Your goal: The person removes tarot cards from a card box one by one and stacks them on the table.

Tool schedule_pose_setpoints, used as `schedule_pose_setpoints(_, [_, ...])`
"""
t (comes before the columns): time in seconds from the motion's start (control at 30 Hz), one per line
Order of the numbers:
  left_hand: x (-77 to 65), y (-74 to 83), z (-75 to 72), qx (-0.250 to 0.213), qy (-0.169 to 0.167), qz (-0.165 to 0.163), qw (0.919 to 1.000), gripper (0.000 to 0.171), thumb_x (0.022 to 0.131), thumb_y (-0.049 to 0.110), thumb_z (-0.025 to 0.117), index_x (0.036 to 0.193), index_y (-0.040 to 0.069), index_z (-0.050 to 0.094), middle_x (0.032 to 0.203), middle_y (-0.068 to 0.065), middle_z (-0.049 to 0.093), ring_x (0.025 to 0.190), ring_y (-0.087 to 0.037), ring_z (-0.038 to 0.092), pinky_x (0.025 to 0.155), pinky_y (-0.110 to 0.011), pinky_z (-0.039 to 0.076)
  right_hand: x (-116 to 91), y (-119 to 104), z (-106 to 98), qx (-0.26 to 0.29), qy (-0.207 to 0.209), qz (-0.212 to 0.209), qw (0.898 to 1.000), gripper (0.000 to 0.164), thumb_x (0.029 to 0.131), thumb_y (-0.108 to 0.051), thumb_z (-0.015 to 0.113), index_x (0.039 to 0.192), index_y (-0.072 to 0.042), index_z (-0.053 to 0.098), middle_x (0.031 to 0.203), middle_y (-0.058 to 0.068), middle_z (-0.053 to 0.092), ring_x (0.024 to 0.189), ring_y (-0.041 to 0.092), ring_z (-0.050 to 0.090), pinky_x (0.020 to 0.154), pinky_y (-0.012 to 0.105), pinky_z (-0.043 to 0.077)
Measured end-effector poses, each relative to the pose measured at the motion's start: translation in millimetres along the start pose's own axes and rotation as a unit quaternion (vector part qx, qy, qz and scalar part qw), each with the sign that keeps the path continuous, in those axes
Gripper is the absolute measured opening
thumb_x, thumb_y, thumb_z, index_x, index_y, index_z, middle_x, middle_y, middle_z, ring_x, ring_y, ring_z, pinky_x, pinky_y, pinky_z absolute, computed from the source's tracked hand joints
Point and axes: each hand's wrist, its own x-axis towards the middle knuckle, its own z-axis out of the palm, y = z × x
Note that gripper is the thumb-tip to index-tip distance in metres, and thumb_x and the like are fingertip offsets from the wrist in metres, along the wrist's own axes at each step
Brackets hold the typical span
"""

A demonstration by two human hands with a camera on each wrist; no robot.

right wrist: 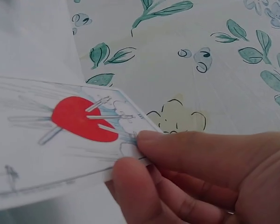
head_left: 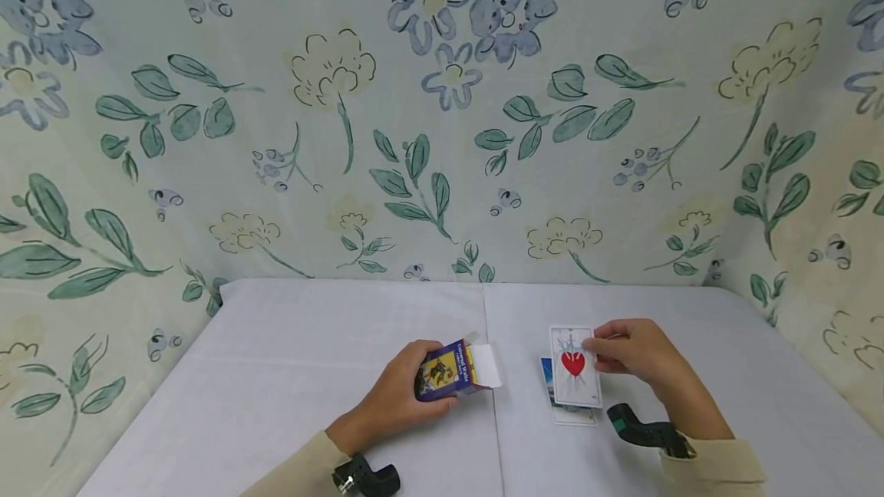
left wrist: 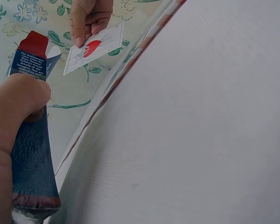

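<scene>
My left hand [head_left: 397,386] grips a blue and yellow tarot card box [head_left: 442,374], thumb along its near side. The box's white end flap [head_left: 487,366] stands open toward the right. Between thumb and fingers, my right hand [head_left: 638,351] pinches a tarot card [head_left: 578,390] by its right edge. A red heart pierced by swords is printed on that card, close up in the right wrist view [right wrist: 84,121]. Beneath it in the head view, another card [head_left: 548,376] with a blue picture lies on the table, mostly hidden.
A white cloth covers the table [head_left: 290,374], with a crease running front to back near the middle. Behind and at the sides hangs a floral curtain [head_left: 442,175]. Each wrist carries a black camera [head_left: 645,429].
</scene>
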Motion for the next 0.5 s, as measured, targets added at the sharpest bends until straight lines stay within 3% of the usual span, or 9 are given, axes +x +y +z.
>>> schedule_pose_setpoints(0.5, [0.6,-1.1,0.0,-0.004,0.0,0.004,1.0,0.072,0.076,0.046,0.078,0.134,0.017,0.045,0.122,0.009,0.052,0.104,-0.005,0.051,0.089,-0.029,0.047,8,15,4,-0.004,-0.001,0.015,1.0,0.038,0.085,-0.021,0.073,0.109,0.006,0.062,0.09,0.014,0.065,0.071,0.026,0.062,0.069,0.031,0.055])
